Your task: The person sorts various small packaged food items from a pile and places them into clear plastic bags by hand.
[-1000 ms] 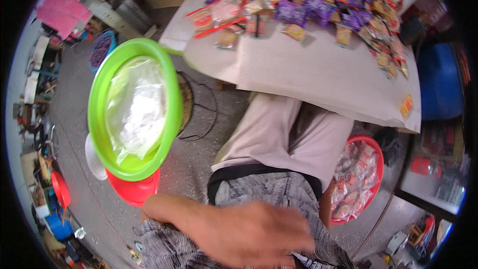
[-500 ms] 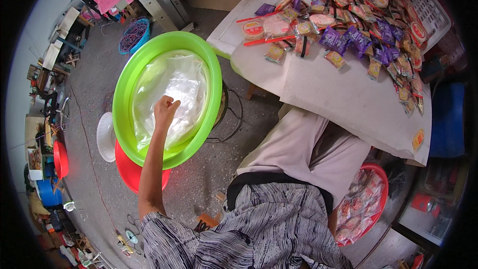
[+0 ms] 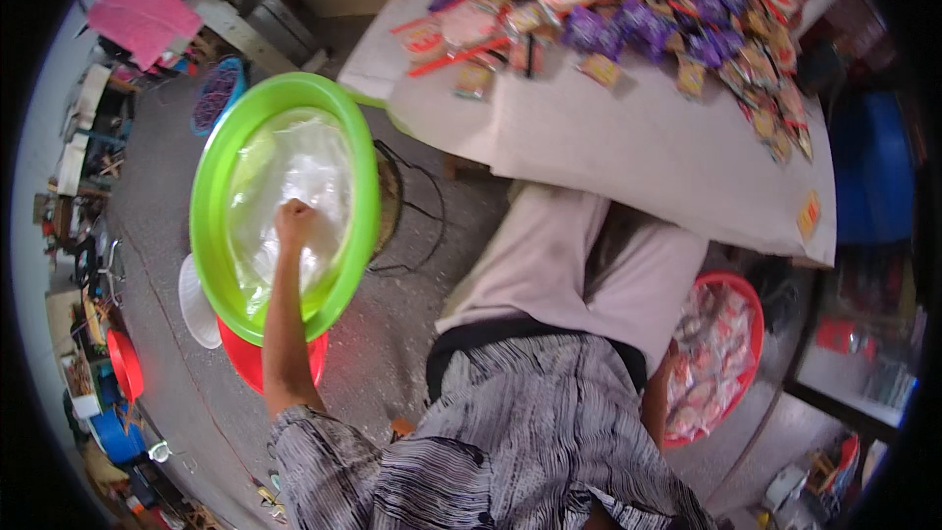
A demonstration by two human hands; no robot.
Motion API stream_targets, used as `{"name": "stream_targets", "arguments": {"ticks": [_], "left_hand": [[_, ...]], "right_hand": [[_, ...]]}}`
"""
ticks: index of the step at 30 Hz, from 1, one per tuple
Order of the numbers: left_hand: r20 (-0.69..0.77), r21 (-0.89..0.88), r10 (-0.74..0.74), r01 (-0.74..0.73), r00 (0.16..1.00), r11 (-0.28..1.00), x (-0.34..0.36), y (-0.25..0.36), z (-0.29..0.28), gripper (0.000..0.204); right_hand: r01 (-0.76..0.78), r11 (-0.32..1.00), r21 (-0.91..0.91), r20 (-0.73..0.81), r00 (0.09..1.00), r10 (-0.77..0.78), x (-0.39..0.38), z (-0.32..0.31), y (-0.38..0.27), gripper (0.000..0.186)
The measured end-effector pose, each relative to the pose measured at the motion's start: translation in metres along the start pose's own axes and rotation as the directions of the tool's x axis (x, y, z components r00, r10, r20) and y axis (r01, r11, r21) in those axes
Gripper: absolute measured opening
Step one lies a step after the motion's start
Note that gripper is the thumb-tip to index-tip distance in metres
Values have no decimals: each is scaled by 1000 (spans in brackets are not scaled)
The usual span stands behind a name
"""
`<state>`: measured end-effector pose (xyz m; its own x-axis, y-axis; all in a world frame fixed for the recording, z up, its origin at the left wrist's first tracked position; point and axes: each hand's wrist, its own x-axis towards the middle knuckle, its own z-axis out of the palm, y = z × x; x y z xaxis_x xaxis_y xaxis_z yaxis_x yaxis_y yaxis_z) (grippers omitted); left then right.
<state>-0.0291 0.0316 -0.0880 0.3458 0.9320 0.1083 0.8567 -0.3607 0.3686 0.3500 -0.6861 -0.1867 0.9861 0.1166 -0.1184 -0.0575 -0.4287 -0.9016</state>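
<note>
At frame left, our outstretched left hand [image 3: 293, 223] seems curled over clear bags [image 3: 294, 162] in a green basin [image 3: 366, 196], grip unclear; our right hand is hidden. Packets [image 3: 638, 27] heap the upper-right surface [image 3: 638, 162] above grey floor [image 3: 383, 353].

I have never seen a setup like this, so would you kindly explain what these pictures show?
Of course. There is no machine: a person works with bare hands, and every picture comes from a wide fisheye camera worn on the head, looking down, so straight edges bend.

The left hand is over clear plastic bags in a green basin; whether it grips one is unclear. The right forearm is beside a red basin of clear-wrapped packs; its hand is mostly hidden.

Ahead, a pale table bears a heap of wrapped snacks, including purple packets.
</note>
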Motion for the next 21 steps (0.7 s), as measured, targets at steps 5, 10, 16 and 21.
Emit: {"name": "stream_targets", "arguments": {"ticks": [5,10,16,21], "left_hand": [[-15,-304,-131,121,991,945,-2,-41,-20,11],[-317,-756,-244,-89,917,649,-14,48,-83,7],[-254,-655,191,-314,948,688,-105,269,-106,4],[-26,-754,609,-416,793,509,-147,382,-52,7]], "right_hand": [[-282,942,183,-40,955,294,1,-1,-57,25],[-29,998,57,-272,961,44,3,-20,-102,26],[34,965,260,-189,982,16,7,10,-205,36],[70,935,348,125,985,-121,1,59,-263,24]]}}
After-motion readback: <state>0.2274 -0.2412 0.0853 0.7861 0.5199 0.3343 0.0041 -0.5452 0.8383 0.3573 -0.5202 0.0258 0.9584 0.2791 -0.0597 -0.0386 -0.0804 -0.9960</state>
